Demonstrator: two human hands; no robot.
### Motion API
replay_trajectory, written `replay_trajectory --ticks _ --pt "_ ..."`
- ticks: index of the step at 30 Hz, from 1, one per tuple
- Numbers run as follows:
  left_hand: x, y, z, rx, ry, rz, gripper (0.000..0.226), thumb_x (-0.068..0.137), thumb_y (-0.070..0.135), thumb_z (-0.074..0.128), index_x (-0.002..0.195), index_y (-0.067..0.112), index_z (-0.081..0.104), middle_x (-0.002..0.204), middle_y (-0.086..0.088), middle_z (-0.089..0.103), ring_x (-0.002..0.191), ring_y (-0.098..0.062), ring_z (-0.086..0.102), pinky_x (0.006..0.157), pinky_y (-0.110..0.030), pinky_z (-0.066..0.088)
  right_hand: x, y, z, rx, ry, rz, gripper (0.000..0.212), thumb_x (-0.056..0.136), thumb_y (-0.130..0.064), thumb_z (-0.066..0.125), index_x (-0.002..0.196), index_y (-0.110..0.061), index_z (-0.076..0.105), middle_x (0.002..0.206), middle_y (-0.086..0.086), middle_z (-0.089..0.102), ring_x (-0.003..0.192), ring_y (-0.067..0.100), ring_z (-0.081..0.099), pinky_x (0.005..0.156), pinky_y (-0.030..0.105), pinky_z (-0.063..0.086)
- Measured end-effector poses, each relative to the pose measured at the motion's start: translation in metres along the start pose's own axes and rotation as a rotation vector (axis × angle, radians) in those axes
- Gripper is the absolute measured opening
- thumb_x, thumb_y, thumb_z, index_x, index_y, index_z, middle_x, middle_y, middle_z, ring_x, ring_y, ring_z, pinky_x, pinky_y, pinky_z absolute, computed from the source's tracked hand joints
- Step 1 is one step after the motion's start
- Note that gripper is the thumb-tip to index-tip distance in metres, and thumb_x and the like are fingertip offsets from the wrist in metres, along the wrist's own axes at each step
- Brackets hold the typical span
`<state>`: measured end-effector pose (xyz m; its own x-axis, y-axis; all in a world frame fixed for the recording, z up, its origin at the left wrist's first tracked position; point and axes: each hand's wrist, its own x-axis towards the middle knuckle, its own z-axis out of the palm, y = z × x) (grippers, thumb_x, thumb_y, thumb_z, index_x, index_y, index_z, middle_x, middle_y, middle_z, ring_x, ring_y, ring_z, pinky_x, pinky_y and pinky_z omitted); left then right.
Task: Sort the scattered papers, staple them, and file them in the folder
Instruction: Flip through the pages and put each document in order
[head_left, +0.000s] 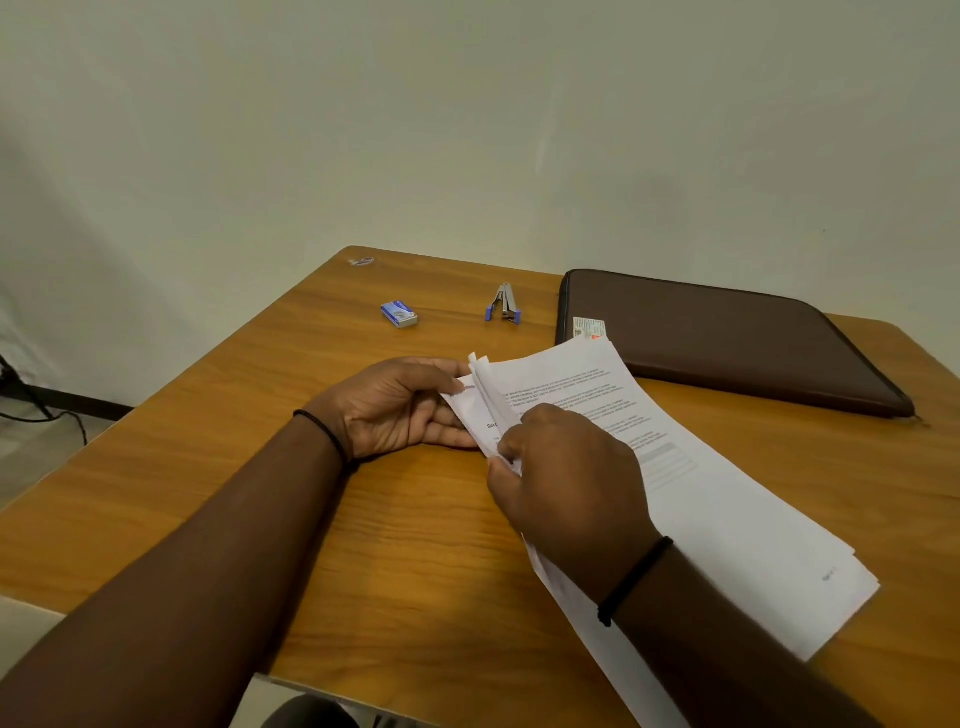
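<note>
While the stack of white printed paper sheets (691, 483) is lying slantwise on the brown wooden table (249, 467), reaching from the middle towards the near right edge, both hands are working at its far left corner. The left hand (400, 410) is lying palm up on the table just left of the stack, its thumb and fingers curling round the lifted, curled-up corner of the sheets and gripping it. The right hand (566, 467) is resting on top of the stack with its back to the camera, its fingertips pinching the edges of the sheets at the near side of that same corner. Each wrist is wearing a thin black band.

The dark brown zipped leather folder (727, 338) is lying closed at the far right of the table, its near left corner just beside or slightly under the far end of the stack; a small printed label (589, 328) is showing there. The small silver stapler with blue handles (503, 305) is sitting far of the hands, left of the folder and apart from it. Further left, a small blue and white staple box (399, 314) is lying by itself. A pale plain wall (467, 130) is standing behind the table.
</note>
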<state>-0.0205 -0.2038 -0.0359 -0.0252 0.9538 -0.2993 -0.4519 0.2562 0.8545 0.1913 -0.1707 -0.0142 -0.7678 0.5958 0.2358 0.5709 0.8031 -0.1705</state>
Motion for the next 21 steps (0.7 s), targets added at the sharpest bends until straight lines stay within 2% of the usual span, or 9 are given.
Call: replay_trajectory --ticks 4,8,11,17,21 --pt "0.0 0.0 0.002 0.014 -0.004 -0.002 0.045 0.093 0.009 0.049 0.137 0.001 0.05 0.133 -0.029 0.059 0.114 -0.042 0.064 0.095 -0.051 0.053 -0.001 -0.003 0.003 0.057 0.069 0.046 0.027 0.098 -0.035 0.051 0.1 -0.02 0.074 0.098 -0.001 0.066 0.084 0.016 0.061 0.074 0.031 0.054" --pt "0.001 0.002 0.007 0.018 0.023 0.0 0.039 0.091 0.012 0.051 0.128 0.002 0.058 0.129 -0.029 0.062 0.107 -0.04 0.068 0.094 -0.051 0.053 0.002 0.002 0.003 0.084 0.084 0.083 0.027 0.099 -0.034 0.049 0.101 -0.022 0.073 0.102 -0.003 0.067 0.087 0.016 0.062 0.077 0.031 0.054" --pt "0.001 0.002 0.009 0.018 0.052 -0.011 0.04 0.09 0.019 0.053 0.126 0.002 0.059 0.128 -0.028 0.063 0.105 -0.04 0.069 0.093 -0.051 0.053 0.002 0.005 0.003 0.109 0.068 0.089 0.029 0.1 -0.04 0.049 0.104 -0.024 0.072 0.104 -0.005 0.067 0.09 0.015 0.062 0.08 0.029 0.054" --pt "0.0 0.002 0.008 -0.034 0.036 -0.01 0.047 0.094 0.03 0.05 0.133 0.004 0.054 0.131 -0.025 0.062 0.111 -0.04 0.067 0.091 -0.054 0.053 0.002 0.014 0.0 0.325 0.021 0.157 0.034 0.086 -0.054 0.066 0.083 -0.021 0.073 0.084 -0.008 0.068 0.077 0.014 0.061 0.074 0.026 0.051" --pt "0.001 0.002 0.007 -0.03 0.015 -0.011 0.048 0.095 0.032 0.049 0.133 0.003 0.053 0.133 -0.025 0.06 0.115 -0.04 0.064 0.095 -0.055 0.05 0.003 0.019 0.003 0.411 0.038 0.207 0.032 0.083 -0.054 0.071 0.077 -0.023 0.07 0.072 -0.016 0.061 0.069 0.008 0.057 0.064 0.013 0.041"
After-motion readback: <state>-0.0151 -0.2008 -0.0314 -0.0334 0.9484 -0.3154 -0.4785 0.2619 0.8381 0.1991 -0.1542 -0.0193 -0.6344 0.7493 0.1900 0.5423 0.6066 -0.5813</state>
